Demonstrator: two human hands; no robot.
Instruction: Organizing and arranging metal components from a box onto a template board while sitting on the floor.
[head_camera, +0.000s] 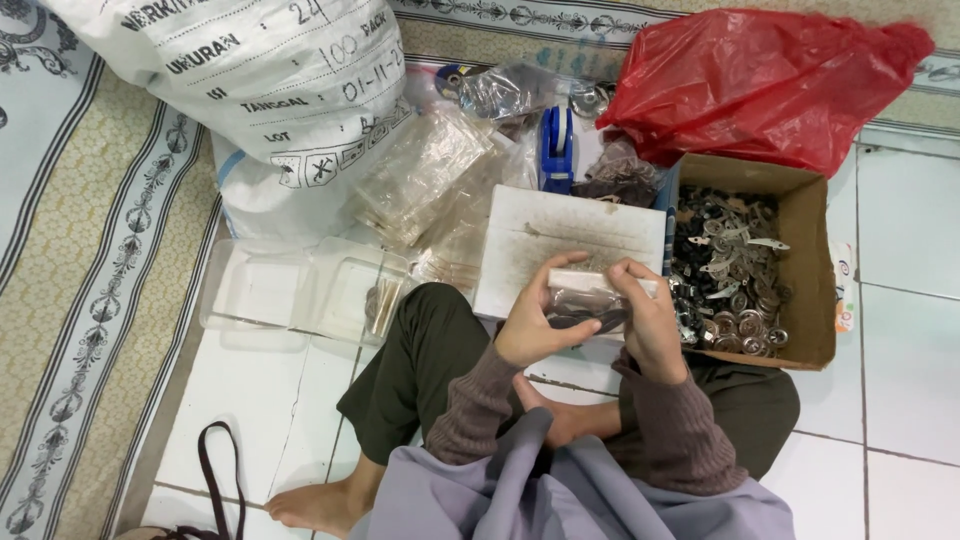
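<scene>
— While both hands are closing on it, where is the packet lying?
— Crosswise between them, long axis running left to right, over the lap. The left hand is pinching its left end, thumb on top; the right hand is clamping the right end, fingers curled over.
— What is sitting around the grip?
— Just beyond it, a white box is lying flat. Right of the grip, a carton of metal parts is standing open. Left, a clear tray is resting on tile.
</scene>
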